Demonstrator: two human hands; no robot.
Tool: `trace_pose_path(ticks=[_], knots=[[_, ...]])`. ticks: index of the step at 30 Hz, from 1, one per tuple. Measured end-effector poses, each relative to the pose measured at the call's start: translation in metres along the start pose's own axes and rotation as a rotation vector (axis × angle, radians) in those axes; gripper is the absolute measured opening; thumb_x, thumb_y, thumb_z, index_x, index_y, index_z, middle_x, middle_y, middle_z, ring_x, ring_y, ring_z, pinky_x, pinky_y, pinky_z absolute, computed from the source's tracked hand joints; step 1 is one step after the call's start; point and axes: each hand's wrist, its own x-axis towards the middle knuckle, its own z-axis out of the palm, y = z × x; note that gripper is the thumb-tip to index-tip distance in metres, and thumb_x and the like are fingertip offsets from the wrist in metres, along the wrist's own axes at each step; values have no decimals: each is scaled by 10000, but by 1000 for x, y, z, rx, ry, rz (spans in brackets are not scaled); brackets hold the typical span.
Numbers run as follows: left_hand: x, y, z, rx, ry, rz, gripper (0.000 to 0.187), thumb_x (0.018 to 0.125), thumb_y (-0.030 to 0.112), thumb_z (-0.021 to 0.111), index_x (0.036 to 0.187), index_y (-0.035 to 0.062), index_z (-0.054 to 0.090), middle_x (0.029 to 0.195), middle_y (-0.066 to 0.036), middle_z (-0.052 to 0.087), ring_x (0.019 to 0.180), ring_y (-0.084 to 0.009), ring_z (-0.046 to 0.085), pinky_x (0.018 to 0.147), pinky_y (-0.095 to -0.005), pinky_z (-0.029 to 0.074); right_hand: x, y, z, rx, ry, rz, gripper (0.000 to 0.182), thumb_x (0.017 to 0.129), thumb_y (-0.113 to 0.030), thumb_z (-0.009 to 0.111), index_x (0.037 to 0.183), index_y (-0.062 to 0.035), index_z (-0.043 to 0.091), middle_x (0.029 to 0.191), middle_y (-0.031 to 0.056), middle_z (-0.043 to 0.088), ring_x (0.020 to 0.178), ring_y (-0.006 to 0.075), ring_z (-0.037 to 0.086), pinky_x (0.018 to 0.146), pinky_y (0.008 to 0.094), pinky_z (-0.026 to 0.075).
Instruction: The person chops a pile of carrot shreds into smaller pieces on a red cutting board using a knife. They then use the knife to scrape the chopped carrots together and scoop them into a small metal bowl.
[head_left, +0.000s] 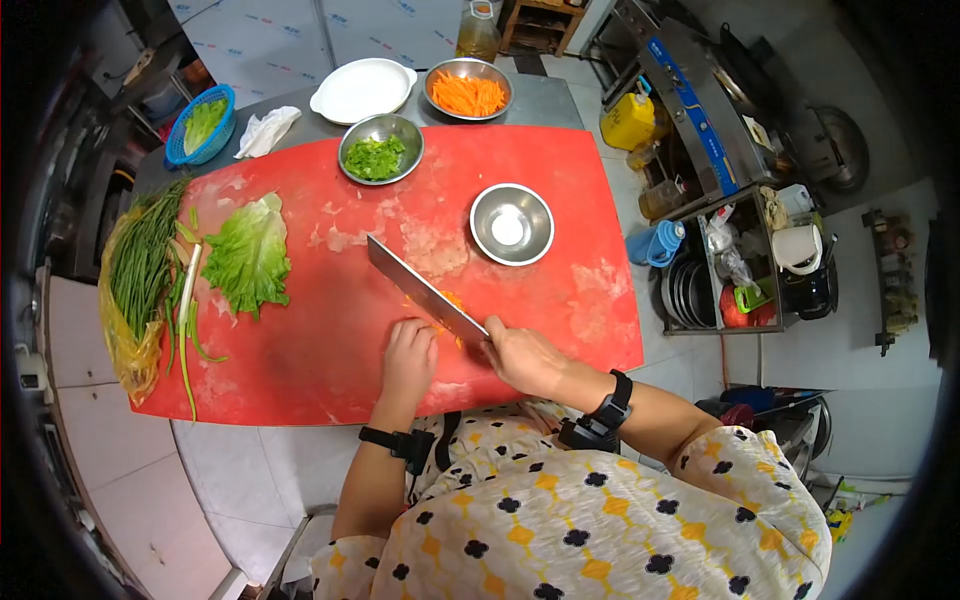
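My right hand [525, 358] is closed round the handle of a cleaver [418, 286], whose wide blade points up and left over the red cutting board [330, 370]. Small orange bits [452, 300] lie by the blade, partly hidden by it. My left hand [409, 358] rests on the board just left of the blade, its fingers curled together; whether anything is under them is hidden. Above the cleaver, to the right, stands an empty metal bowl [512, 224]. A lettuce leaf [248, 256] lies to the left, beside green onions [188, 300].
Along the back are a bowl of chopped greens [375, 158], a bowl of orange strips [468, 94], a white dish [364, 90], a white cloth [268, 132] and a blue basket [203, 126]. A yellow bag of thin green stalks [140, 260] lies at the left edge.
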Motion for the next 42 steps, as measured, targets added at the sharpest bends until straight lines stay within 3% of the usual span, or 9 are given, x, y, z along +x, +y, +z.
trace_pose_path(ticks=[5, 11, 19, 21, 26, 32, 35, 42], knots=[[-2, 12, -9, 13, 146, -67, 266, 764, 33, 711, 1010, 31, 609, 1045, -143, 599, 1010, -351, 565, 882, -424, 488, -8, -11, -7, -30, 1, -20, 231, 984, -201, 487, 947, 16, 418, 710, 278, 624, 685, 467, 622, 588, 551, 470], [0, 10, -4, -18, 126, -73, 210, 762, 47, 723, 949, 18, 632, 1036, -129, 613, 992, -333, 579, 873, -420, 495, -11, -16, -15, -58, -32, -12, 252, 990, -218, 491, 945, 18, 417, 711, 285, 620, 686, 474, 616, 580, 551, 463], [-3, 0, 4, -12, 155, -17, 133, 764, 12, 705, 882, 10, 642, 953, -135, 630, 940, -332, 600, 839, -416, 506, 4, -13, 8, -124, -53, -30, 138, 914, -77, 452, 1006, 23, 429, 745, 270, 648, 702, 448, 648, 596, 543, 495], [-2, 1, 4, -14, 159, -2, 149, 752, -5, 709, 882, 8, 636, 948, -140, 631, 927, -334, 604, 824, -415, 507, 14, -13, 12, -118, -43, -38, 148, 927, -98, 459, 1008, 21, 430, 748, 270, 648, 703, 453, 645, 602, 546, 494], [3, 18, -4, 34, 145, 8, 184, 738, 104, 748, 882, 54, 646, 1000, -92, 590, 1000, -334, 553, 871, -451, 460, 19, -9, 11, -40, 51, -67, 197, 962, -158, 512, 969, 17, 422, 699, 286, 615, 663, 478, 611, 569, 544, 478], [3, 20, 11, 117, 46, 49, 218, 679, 108, 759, 873, 130, 661, 1031, -59, 576, 1057, -299, 509, 933, -479, 367, 20, -5, 9, -9, 79, -60, 208, 959, -160, 528, 996, 8, 411, 712, 292, 610, 681, 489, 604, 569, 556, 463], [6, 26, 7, 142, 53, 52, 130, 707, 142, 739, 811, 100, 674, 1008, -63, 578, 1058, -295, 509, 945, -479, 361, 15, -7, 3, 15, 82, -69, 212, 961, -161, 532, 991, 9, 408, 709, 295, 602, 686, 490, 601, 568, 557, 457], [3, 26, 1, 348, 76, -38, 170, 721, 161, 744, 841, 73, 663, 1070, -89, 582, 1082, -309, 507, 968, -484, 357, -3, -14, -11, 23, 88, -76, 212, 964, -163, 524, 957, 14, 407, 699, 293, 604, 669, 491, 599, 561, 552, 461]])
